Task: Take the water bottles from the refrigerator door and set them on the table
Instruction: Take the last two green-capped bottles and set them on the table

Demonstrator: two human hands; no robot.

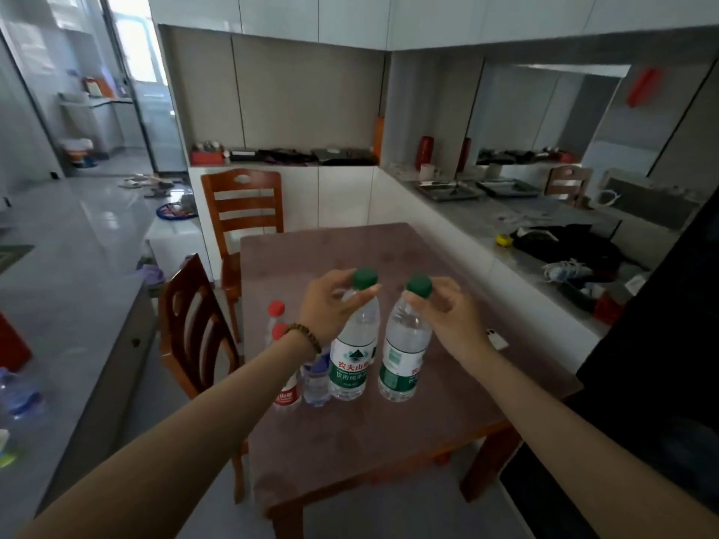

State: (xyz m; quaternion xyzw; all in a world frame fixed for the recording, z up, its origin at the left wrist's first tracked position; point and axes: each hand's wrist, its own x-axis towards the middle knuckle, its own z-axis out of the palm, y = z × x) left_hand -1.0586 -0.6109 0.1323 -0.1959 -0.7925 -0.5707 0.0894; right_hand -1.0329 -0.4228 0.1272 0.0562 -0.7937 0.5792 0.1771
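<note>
Two clear water bottles with green caps and green-white labels stand upright on the brown table [389, 441]. My left hand [330, 305] grips the neck of the left green-cap bottle [352, 363]. The neck of the right green-cap bottle [404, 359] is pinched by my right hand [447, 317]. Both bottle bases rest on the tabletop. Left of them stand two red-cap bottles [277, 317] and a smaller clear bottle with a blue label [316, 381], partly hidden by my left forearm.
Two wooden chairs [241, 212] [190, 324] stand at the table's far-left and left sides. A grey counter [505, 235] with trays, dark clothes and shoes runs along the right. A small white object [497, 338] lies on the table's right edge. A dark appliance [661, 383] stands at right.
</note>
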